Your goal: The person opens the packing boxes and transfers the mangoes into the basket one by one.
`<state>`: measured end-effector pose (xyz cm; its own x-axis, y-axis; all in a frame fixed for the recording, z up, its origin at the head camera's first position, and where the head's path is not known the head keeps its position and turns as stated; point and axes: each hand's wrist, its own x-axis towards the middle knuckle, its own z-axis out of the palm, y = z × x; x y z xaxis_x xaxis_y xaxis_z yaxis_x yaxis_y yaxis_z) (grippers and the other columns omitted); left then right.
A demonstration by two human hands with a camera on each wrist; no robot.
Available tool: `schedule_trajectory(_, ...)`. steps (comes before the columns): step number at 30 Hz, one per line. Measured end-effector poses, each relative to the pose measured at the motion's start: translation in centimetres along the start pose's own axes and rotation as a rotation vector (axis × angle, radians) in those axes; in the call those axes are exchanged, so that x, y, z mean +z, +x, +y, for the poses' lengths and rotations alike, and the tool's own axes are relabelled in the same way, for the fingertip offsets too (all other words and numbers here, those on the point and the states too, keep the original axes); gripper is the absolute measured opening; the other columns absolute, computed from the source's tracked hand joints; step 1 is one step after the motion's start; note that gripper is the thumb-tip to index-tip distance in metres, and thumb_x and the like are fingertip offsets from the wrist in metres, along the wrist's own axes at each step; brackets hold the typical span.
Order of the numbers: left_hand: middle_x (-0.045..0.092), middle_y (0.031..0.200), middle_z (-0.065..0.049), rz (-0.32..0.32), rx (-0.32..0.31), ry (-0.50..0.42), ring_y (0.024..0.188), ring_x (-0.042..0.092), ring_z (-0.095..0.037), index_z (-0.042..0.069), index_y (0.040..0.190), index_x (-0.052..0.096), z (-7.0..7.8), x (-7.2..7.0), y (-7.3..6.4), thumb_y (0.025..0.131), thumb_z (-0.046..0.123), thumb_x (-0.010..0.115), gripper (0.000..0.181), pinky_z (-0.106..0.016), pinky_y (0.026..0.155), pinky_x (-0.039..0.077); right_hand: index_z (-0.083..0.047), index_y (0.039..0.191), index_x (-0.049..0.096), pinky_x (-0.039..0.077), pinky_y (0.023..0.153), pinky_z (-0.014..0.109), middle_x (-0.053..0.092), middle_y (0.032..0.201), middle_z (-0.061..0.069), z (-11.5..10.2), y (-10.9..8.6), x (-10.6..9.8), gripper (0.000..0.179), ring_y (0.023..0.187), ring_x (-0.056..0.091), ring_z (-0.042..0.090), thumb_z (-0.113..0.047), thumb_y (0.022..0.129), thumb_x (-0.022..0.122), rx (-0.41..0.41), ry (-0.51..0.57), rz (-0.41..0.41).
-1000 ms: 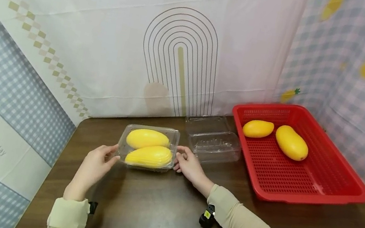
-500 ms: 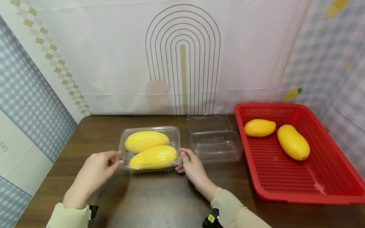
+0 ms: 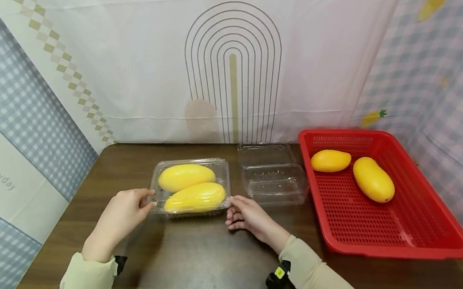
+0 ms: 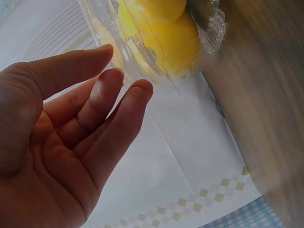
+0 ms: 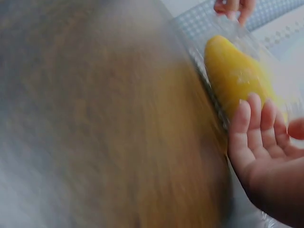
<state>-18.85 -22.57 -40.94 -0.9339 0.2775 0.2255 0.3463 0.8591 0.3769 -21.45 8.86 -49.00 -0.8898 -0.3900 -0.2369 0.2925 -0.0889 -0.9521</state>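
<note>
A clear plastic clamshell box [image 3: 225, 173] sits on the table with two yellow mangoes inside, one at the back [image 3: 186, 178] and one in front [image 3: 198, 198]. Its lid appears to be down over them. At the box's front left corner, my left hand [image 3: 120, 220] lightly pinches the edge between thumb and fingertips. In the left wrist view, the fingertips [image 4: 142, 88] lie against the plastic rim. My right hand [image 3: 257, 220] is beside the right front corner, index fingertip at the edge. Its fingers look loosely extended, with the thumb apart in the right wrist view.
Behind my right hand stands a second clear clamshell box [image 3: 276, 184] with its lid raised. A red plastic basket [image 3: 433, 247] at the right contains two more mangoes, a smaller one [image 3: 331, 161] and a larger one [image 3: 373, 180]. A printed cloth [image 3: 151, 76] backs the table.
The box has turned slightly and shifted right, its mangoes tilting with it. My right hand's fingers have loosened and slid a little right and towards me. My left hand stays at the corner.
</note>
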Motion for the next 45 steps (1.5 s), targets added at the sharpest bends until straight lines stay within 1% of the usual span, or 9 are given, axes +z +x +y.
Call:
schedule_trajectory(7,0.051,0.067,0.002,0.009,0.01,0.015,0.055,0.041,-0.012,-0.004,0.113,0.072,0.1,-0.2,0.0,0.09,0.008,0.075,0.026,-0.029,0.052,0.035,-0.008,0.103,0.055,0.055,0.067,0.031,0.058,0.079,0.003,-0.3,0.1,-0.4,0.018,0.07,0.063,0.016,-0.018,0.109,0.041,0.005,0.053,-0.028)
schedule_trajectory(12,0.054,0.075,0.001,0.085,0.065,0.071,0.06,0.044,-0.013,0.001,0.107,0.074,0.6,-0.3,0.2,0.09,0.003,0.069,0.019,-0.032,0.054,0.039,-0.007,0.102,0.054,0.055,0.066,0.029,0.057,0.078,0.003,-0.4,0.0,0.0,0.019,0.069,0.062,0.014,-0.016,0.109,0.039,-0.017,0.046,-0.019)
schedule_trajectory(18,0.062,0.085,-0.003,0.227,0.211,0.073,0.075,0.056,-0.021,0.004,0.105,0.074,2.7,0.0,2.0,0.091,0.006,0.069,0.016,-0.04,0.061,0.049,-0.006,0.103,0.052,0.054,0.065,0.028,0.057,0.079,0.003,-0.5,-0.1,0.3,0.019,0.068,0.062,0.014,-0.016,0.109,0.037,-0.036,0.033,-0.013)
schedule_trajectory(22,0.065,0.091,-0.004,0.267,0.352,0.07,0.084,0.06,-0.025,0.007,0.097,0.074,4.8,0.9,3.4,0.088,0.008,0.075,0.009,-0.041,0.068,0.052,-0.006,0.103,0.052,0.053,0.065,0.028,0.057,0.079,0.002,-0.4,-0.2,0.2,0.02,0.068,0.061,0.014,-0.017,0.11,0.037,-0.037,0.023,-0.012)
schedule_trajectory(25,0.065,0.091,-0.002,0.242,0.472,0.084,0.085,0.06,-0.024,0.009,0.091,0.072,6.5,2.0,4.2,0.087,0.008,0.077,0.007,-0.039,0.072,0.052,-0.007,0.102,0.052,0.053,0.065,0.028,0.058,0.079,0.001,-0.3,-0.2,0.3,0.019,0.068,0.061,0.014,-0.017,0.109,0.037,-0.034,0.016,-0.008)
schedule_trajectory(29,0.065,0.094,0.0,0.148,0.588,0.155,0.091,0.059,-0.022,0.012,0.093,0.072,8.3,3.6,5.1,0.088,0.015,0.077,0.007,-0.037,0.079,0.05,-0.008,0.101,0.051,0.052,0.064,0.027,0.057,0.079,0.001,0.0,-0.2,0.5,0.018,0.067,0.061,0.013,-0.017,0.109,0.038,-0.03,0.008,-0.006)
schedule_trajectory(33,0.064,0.099,-0.001,0.083,0.625,0.231,0.101,0.057,-0.023,0.014,0.096,0.072,9.2,4.7,6.0,0.088,0.019,0.077,0.01,-0.04,0.086,0.046,-0.008,0.101,0.051,0.052,0.064,0.026,0.057,0.08,0.001,0.1,-0.3,0.5,0.018,0.068,0.061,0.013,-0.018,0.109,0.038,-0.029,0.01,-0.007)
schedule_trajectory(39,0.064,0.103,-0.003,0.025,0.688,0.275,0.105,0.057,-0.023,0.012,0.101,0.07,9.8,5.8,7.0,0.09,0.02,0.076,0.015,-0.04,0.092,0.047,-0.008,0.1,0.052,0.052,0.066,0.027,0.057,0.081,0.002,0.0,-0.3,0.4,0.019,0.07,0.06,0.013,-0.018,0.109,0.038,-0.028,-0.003,-0.007)
schedule_trajectory(45,0.064,0.1,-0.002,0.024,0.728,0.318,0.097,0.059,-0.023,0.014,0.093,0.069,9.8,6.5,7.1,0.093,0.02,0.072,0.007,-0.039,0.087,0.049,-0.01,0.095,0.052,0.052,0.067,0.026,0.057,0.08,0.001,-0.2,-0.2,0.4,0.018,0.069,0.061,0.013,-0.016,0.107,0.04,-0.026,-0.006,-0.022)
